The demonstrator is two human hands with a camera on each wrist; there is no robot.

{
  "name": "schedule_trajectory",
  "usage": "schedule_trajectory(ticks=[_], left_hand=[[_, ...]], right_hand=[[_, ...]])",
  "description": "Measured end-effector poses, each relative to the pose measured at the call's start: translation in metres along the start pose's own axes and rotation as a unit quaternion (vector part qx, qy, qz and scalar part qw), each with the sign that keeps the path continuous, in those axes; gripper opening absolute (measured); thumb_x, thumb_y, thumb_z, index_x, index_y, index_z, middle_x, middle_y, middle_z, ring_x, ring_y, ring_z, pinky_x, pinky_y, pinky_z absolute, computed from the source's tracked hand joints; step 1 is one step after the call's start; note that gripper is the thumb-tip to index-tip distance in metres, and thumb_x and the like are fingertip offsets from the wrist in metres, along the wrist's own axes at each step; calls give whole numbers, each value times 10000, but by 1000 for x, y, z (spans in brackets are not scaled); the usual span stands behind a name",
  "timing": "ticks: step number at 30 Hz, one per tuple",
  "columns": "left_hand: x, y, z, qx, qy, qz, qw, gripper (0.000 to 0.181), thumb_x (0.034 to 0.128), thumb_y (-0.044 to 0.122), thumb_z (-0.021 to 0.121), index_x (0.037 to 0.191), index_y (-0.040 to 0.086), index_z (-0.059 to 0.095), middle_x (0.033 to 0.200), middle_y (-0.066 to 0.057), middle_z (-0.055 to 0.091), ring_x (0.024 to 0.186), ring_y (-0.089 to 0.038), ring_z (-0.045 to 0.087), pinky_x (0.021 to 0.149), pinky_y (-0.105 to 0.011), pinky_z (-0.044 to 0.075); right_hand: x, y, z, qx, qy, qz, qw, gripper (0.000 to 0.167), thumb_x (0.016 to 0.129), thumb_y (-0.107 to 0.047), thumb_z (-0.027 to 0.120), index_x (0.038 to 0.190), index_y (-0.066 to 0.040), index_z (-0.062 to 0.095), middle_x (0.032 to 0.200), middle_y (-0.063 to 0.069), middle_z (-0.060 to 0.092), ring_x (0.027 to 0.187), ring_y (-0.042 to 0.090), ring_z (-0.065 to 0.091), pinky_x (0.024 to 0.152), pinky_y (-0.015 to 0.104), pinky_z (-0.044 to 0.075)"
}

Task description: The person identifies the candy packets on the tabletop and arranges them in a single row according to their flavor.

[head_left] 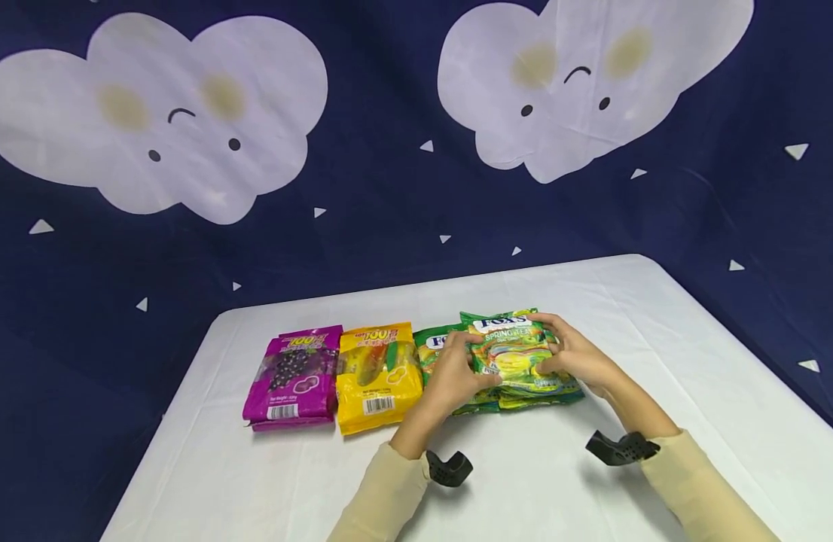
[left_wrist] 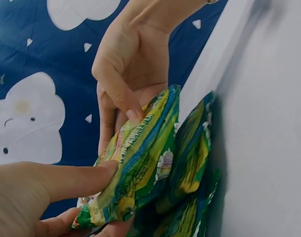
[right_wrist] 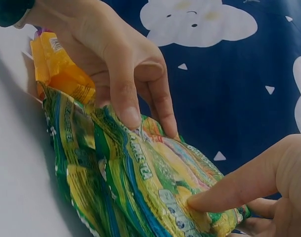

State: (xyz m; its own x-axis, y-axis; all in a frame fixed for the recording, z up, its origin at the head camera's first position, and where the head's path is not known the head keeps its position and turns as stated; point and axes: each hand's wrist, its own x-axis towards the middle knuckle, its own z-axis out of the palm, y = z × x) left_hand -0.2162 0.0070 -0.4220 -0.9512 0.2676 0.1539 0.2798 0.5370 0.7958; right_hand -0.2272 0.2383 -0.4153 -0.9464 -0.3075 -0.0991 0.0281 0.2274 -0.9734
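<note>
A green Fox's Spring Tea candy bag [head_left: 514, 350] lies uppermost on other green bags at the right end of a row. My left hand [head_left: 452, 376] pinches its left edge, thumb in front and fingers behind. On the opposite edge my right hand [head_left: 579, 357] grips the same bag, thumb on the printed face. The left wrist view shows the bag [left_wrist: 145, 163] tilted away from a second green bag [left_wrist: 187, 153] under it. Partly covered by my left hand is another green Fox's bag [head_left: 431, 346] beside the stack.
Left of the green bags, a yellow candy bag [head_left: 378, 376] and a purple candy bag [head_left: 296, 376] lie side by side. All rest on a white-covered table [head_left: 525, 482]. Behind its far edge hangs a dark blue cloth [head_left: 376, 248] with clouds and triangles.
</note>
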Motion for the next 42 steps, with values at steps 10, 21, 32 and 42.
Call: schedule_trajectory(ticks=[10,21,32,42], left_hand=[[2,10,22,-777,-108,0,9969,673,724,181,871,1294,77,530,1251,-54,474,977,-176,565,699,-233,495],[11,25,52,-1794,-429,-151,9827,633,740,140,856,1296,172,556,1236,46,460,941,-79,554,665,-225,505],[23,36,71,-2043,-765,-359,9753,675,729,75,852,1318,244,569,1334,94,471,1029,-121,607,702,-221,523],[34,41,91,-2410,-751,-634,9655,727,737,-21,816,1391,115,529,1348,-7,517,798,-66,673,617,-213,547]], right_hand=[[-19,6,-30,-149,-59,-102,9998,894,751,24,707,1481,-58,198,1557,245,49,1329,601,158,941,498,407],[-36,17,-73,-100,-108,-30,9999,854,774,-3,721,1470,-87,231,1532,195,93,1369,550,103,856,356,480],[-42,37,-105,212,-143,15,9997,802,815,29,667,1484,-128,254,1448,58,207,1312,337,309,843,316,502],[-41,56,-124,350,-231,-137,9990,779,843,59,625,1499,-79,228,1390,-2,270,1106,10,496,830,292,521]])
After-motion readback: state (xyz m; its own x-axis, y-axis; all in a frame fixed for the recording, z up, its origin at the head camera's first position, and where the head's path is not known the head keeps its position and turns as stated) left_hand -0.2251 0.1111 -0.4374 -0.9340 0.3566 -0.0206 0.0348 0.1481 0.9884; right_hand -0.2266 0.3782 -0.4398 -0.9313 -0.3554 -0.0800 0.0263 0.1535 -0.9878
